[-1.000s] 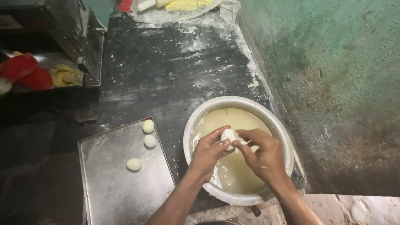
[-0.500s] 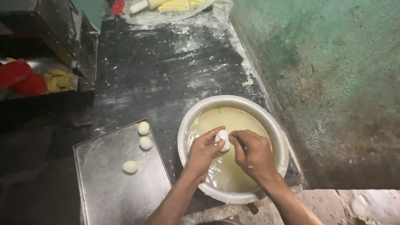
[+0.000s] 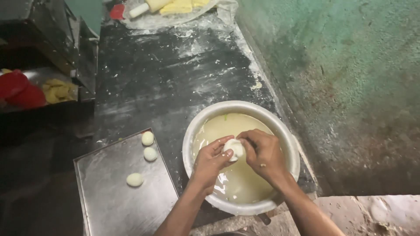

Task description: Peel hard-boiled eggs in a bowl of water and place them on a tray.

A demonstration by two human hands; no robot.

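Dark floured counter (image 3: pixel 175 78) against a green wall (image 3: pixel 341 65). A white dough ball (image 3: pixel 234 148) is pinched between the left hand (image 3: pixel 210 159) and right hand (image 3: pixel 262 153), fingers of both closed on it, over the metal bowl (image 3: pixel 288 144) of pale batter. Versus earlier frames: hands are shifted slightly within the bowl, grip unchanged. The ball is roundish; no clear long axis can be told. Three dough balls (image 3: pixel 148 138) remain on the steel tray (image 3: pixel 113 201).
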